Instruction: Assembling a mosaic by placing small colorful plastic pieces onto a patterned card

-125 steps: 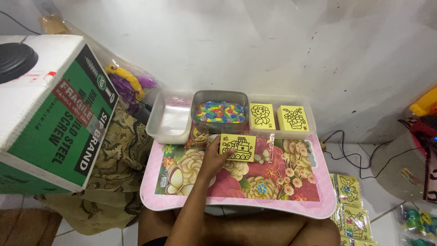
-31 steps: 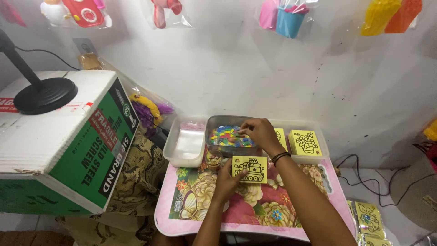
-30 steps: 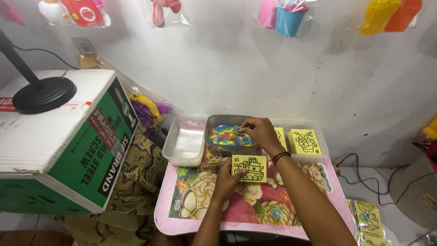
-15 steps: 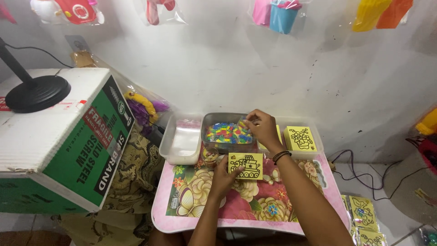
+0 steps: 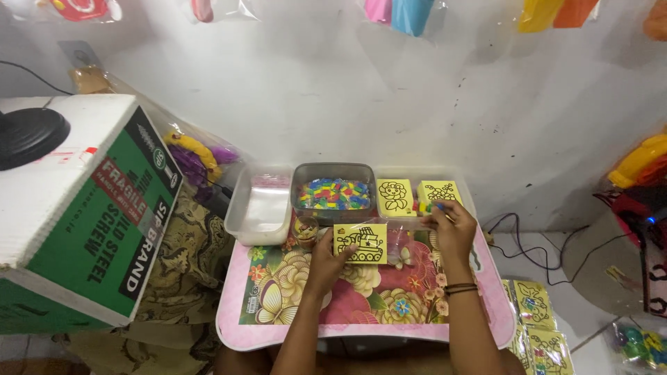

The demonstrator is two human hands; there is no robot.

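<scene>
My left hand (image 5: 328,255) pinches the left edge of a yellow card with a black line drawing of a tank (image 5: 360,243), which lies on the pink flowered tray table (image 5: 361,326). My right hand (image 5: 450,223) has its fingers closed at a small coloured piece, by the front of a clear container (image 5: 464,191) that holds two more yellow drawing cards (image 5: 394,197). A grey tub of small multicoloured pieces (image 5: 333,194) stands just left of those cards, behind the tank card.
An empty clear plastic box (image 5: 261,208) sits at the table's back left. A big green and white carton (image 5: 76,215) with a black lamp base (image 5: 31,135) stands to the left. More yellow cards (image 5: 535,319) lie on the floor at right, near cables (image 5: 528,236).
My right hand has left the grey tub of coloured pieces and moved right and nearer, to the front of the card container. The left hand stays on the tank card.
</scene>
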